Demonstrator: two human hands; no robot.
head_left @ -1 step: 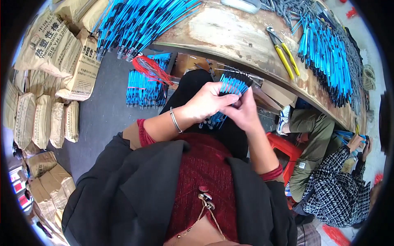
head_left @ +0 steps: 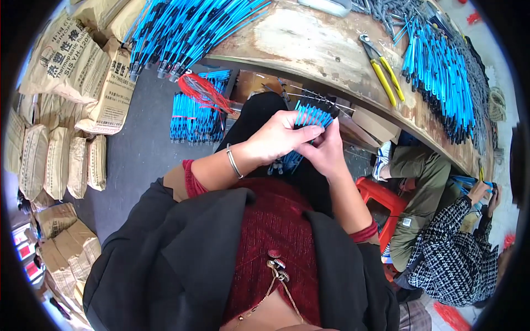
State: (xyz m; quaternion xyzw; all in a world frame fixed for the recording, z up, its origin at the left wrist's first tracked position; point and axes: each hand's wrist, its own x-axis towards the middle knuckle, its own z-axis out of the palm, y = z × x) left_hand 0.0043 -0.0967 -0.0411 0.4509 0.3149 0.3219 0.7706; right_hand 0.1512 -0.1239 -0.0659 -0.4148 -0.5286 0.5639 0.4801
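Observation:
A bundle of thin blue plastic sticks with black ends [head_left: 313, 115] is held between both hands above my lap. My left hand [head_left: 281, 138] is closed round its left side, thumb lying across the front. My right hand [head_left: 327, 150] grips the right side by the black ends, its fingertips partly hidden behind the bundle. Reddish lines cross the held sticks; whether they are ties I cannot tell. Below the hands, more blue sticks [head_left: 290, 161] lie at my lap, partly covered by the wrists.
The wooden workbench [head_left: 292, 36] carries blue-stick heaps [head_left: 187, 33], yellow-handled pliers [head_left: 383, 74] and grey parts [head_left: 381, 11]. Red strands [head_left: 204, 94] hang at its edge above tied bundles [head_left: 190, 121]. Paper sacks [head_left: 66, 71] stand left. Beside a red stool [head_left: 386, 196], a co-worker [head_left: 452, 254] sits right.
Both hands and the bundle have shifted very slightly to the left. The grip stays the same.

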